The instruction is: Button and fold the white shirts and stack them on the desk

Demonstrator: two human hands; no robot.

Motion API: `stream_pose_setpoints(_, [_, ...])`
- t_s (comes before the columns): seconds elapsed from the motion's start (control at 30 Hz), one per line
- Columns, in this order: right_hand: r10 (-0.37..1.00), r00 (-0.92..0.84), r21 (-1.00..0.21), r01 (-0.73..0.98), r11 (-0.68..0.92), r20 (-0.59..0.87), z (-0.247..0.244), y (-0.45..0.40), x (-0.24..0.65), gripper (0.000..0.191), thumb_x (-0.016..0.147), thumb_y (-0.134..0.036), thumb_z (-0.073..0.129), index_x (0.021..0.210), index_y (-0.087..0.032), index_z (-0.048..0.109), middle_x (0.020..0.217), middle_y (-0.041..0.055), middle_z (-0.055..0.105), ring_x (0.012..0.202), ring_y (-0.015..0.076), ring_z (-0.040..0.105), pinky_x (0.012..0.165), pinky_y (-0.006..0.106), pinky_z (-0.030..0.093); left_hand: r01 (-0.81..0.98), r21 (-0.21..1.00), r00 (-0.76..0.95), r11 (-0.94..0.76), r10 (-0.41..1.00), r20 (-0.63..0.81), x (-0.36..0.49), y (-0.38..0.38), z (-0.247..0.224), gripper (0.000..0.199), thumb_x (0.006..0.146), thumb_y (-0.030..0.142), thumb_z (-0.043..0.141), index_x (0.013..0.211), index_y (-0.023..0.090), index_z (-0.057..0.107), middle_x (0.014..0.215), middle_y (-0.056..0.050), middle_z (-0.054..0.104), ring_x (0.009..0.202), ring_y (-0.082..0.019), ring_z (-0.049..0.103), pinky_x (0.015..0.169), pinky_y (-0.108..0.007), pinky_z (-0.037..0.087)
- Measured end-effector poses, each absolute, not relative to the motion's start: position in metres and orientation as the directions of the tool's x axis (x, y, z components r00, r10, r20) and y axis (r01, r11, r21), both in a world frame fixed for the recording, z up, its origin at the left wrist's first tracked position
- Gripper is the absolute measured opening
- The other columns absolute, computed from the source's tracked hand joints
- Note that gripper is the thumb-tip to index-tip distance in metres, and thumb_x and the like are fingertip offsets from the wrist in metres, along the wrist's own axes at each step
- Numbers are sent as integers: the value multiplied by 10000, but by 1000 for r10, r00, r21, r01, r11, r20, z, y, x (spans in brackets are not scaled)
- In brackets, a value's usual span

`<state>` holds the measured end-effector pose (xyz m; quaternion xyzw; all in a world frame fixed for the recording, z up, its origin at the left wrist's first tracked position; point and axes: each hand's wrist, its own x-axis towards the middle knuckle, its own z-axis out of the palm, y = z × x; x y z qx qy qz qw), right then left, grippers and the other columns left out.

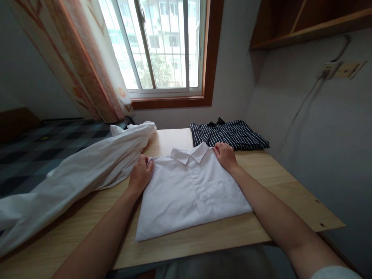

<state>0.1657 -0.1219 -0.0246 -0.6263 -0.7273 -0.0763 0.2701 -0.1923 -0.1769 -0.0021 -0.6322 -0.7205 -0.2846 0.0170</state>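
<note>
- Head view: there's a neatly folded white shirt (180,197) sitting flat in the middle of the wooden bench (290,190), collar (188,155) pointing away from the person, button front facing up.
- Left hand (141,171) has thumb and fingers closed on the shirt's far left corner, right by the shoulder.
- Right hand (225,155) is on the opposite shoulder, fingers curled in and holding the far right edge, so both hands are narrow, not spread.
- Just behind the right hand is a black-and-white striped shirt (229,135), also folded, near the bench's back end.
- Over on the left, a loose, rumpled white garment (101,164) is sprawled along the bench edge, next to a dark checked bed (66,135).
- Background stuff: barred window (165,42), floral curtain (84,58), wall socket (338,70) with a cable hanging off it, wooden shelf (314,33) top right.
</note>
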Motion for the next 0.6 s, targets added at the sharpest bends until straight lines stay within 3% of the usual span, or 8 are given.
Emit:
stream_pose_setpoints(0.27, [909,-57,-300,934,194,412,-31,-114,166,126,958,-258,531,917,-198,634,975,80,708,964,235,585,786,320,348,945,325,-185,45,891,415,-190,-175,-3,122,931,335,462,934,222,507,775,-48,652,726,-241,658,636,-291,424])
stream_pose_setpoints(0.43, [926,-48,-289,943,166,374,-24,-120,167,136,916,-222,579,1015,-198,670,1050,85,694,1039,247,574,848,332,382,950,308,-172,46,902,395,-189,-175,-5,95,925,285,480,979,211,508,848,-60,670,784,-242,668,698,-304,460])
stream_pose_setpoints(0.6, [937,-79,-230,959,164,341,2,-143,159,174,880,-197,607,1014,-196,718,1170,107,654,1128,262,551,919,344,403,939,340,-185,45,901,393,-195,-173,-3,276,864,250,541,1121,173,475,1003,-105,651,893,-258,652,795,-354,506])
